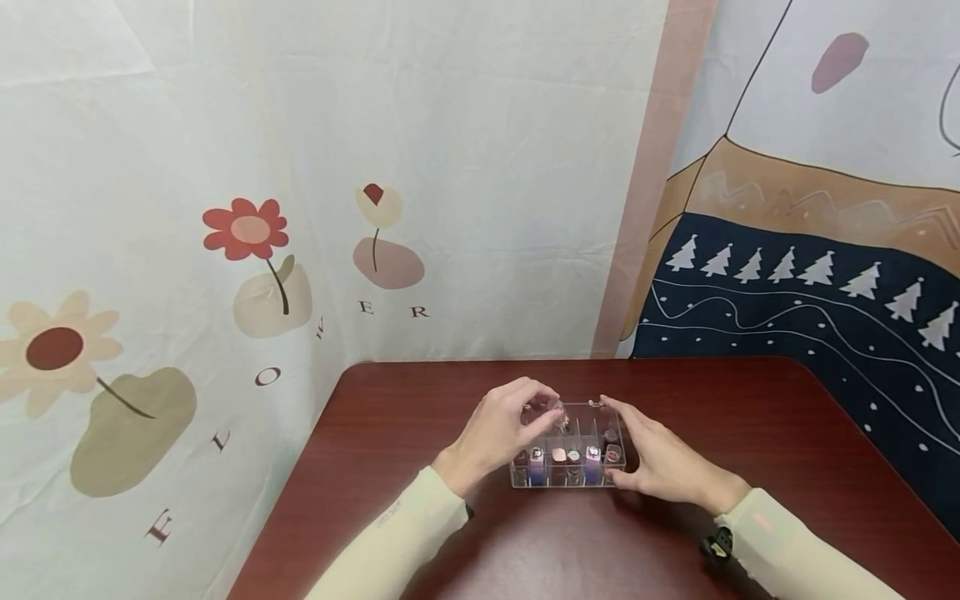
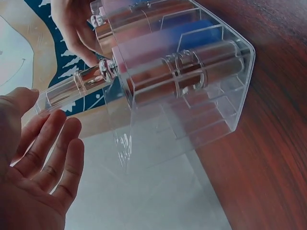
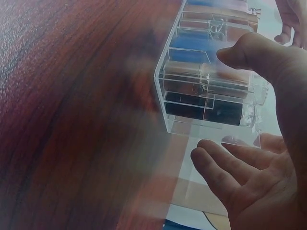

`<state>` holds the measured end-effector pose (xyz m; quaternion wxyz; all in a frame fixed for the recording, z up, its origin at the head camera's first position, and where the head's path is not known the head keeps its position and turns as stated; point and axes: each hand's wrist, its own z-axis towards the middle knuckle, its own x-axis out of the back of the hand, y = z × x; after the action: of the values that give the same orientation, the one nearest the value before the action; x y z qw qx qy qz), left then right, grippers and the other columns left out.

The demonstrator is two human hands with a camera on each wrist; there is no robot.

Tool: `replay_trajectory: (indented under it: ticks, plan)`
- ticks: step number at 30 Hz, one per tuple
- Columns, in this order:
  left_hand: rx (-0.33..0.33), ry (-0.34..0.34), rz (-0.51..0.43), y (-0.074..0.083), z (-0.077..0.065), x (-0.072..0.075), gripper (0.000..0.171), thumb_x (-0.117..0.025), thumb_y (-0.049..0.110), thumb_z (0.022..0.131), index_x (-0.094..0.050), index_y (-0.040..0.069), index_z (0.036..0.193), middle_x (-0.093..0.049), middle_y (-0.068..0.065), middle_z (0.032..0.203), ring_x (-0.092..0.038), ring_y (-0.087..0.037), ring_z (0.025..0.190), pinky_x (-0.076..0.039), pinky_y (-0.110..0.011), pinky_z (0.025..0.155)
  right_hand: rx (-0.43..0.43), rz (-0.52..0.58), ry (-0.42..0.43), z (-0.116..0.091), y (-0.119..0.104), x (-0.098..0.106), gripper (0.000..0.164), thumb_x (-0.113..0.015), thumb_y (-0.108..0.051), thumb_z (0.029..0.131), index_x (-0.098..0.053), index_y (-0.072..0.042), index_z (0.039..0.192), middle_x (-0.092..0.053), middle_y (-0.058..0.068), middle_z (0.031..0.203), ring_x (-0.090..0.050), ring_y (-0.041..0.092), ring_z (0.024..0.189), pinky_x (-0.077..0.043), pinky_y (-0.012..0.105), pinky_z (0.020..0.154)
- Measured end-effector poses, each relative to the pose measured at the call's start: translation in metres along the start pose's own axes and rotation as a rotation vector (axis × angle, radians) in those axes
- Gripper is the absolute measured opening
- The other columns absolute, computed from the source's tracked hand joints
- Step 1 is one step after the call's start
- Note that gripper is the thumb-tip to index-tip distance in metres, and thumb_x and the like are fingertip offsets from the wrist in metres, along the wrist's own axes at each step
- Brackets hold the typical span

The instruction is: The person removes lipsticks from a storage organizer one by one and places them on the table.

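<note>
A clear plastic lipstick organizer (image 1: 567, 481) stands on the table, several lipstick tubes in its compartments. Above its back left part, my left hand (image 1: 504, 425) pinches a clear lipstick tube (image 2: 64, 93) by one end between thumb and fingertips. The tube's other end, with shiny metal, is close to the organizer's open top. My right hand (image 1: 663, 460) holds the organizer's right end, thumb at the front and fingers along the far side. Within the organizer are a pink-and-blue tube (image 1: 592, 467), a dark tube (image 3: 223, 110) and a brownish clear tube (image 2: 148, 79).
The dark red wooden table (image 1: 405, 417) surrounds the organizer. Behind it hangs a pale cloth (image 1: 487, 167) printed with flowers, and a navy cloth (image 1: 750, 317) with white trees is at the right. A dark wrist strap (image 1: 717, 546) shows by the right sleeve.
</note>
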<state>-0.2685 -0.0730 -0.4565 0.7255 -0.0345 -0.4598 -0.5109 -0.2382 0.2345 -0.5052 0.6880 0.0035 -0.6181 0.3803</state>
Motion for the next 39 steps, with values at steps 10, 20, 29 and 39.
replay_trajectory:
  ticks: [10, 20, 29, 39]
  plan:
    - [-0.014, 0.047, 0.015, -0.005, -0.005, 0.008, 0.018, -0.089, 0.015, 0.105, -0.082, 0.011, 0.121, -0.084, 0.000, 0.111, -0.083, -0.015, 0.098, -0.071, -0.034, 0.087, -0.017, 0.005, -0.008, 0.000, 0.001, 0.000, 0.116, -0.103, -0.028, 0.087, -0.034, -0.012, 0.179, -0.063, 0.015, 0.163, -0.076, 0.017, 0.125, -0.067, 0.055, 0.111]
    - [0.005, 0.092, 0.017, -0.012, -0.011, 0.019, 0.017, -0.089, 0.013, 0.105, -0.081, 0.012, 0.119, -0.083, 0.001, 0.108, -0.081, -0.016, 0.090, -0.069, -0.029, 0.079, -0.001, -0.011, 0.018, 0.000, 0.000, -0.002, 0.117, -0.103, -0.025, 0.087, -0.034, -0.010, 0.179, -0.062, 0.015, 0.165, -0.076, 0.017, 0.124, -0.068, 0.053, 0.110]
    - [0.026, 0.161, 0.009, -0.020, -0.018, 0.031, 0.019, -0.090, 0.010, 0.103, -0.081, 0.010, 0.120, -0.083, 0.000, 0.108, -0.080, -0.010, 0.091, -0.068, -0.023, 0.080, -0.016, 0.009, 0.006, -0.002, 0.001, -0.003, 0.117, -0.103, -0.026, 0.087, -0.033, -0.010, 0.179, -0.061, 0.016, 0.165, -0.076, 0.018, 0.126, -0.066, 0.057, 0.113]
    - [0.050, 0.219, 0.058, -0.032, -0.027, 0.046, 0.022, -0.091, 0.009, 0.102, -0.082, 0.010, 0.121, -0.083, 0.000, 0.109, -0.079, -0.013, 0.091, -0.068, -0.025, 0.078, -0.012, 0.004, 0.010, -0.002, -0.001, -0.002, 0.117, -0.104, -0.024, 0.086, -0.033, -0.009, 0.178, -0.061, 0.016, 0.165, -0.074, 0.017, 0.124, -0.067, 0.055, 0.112]
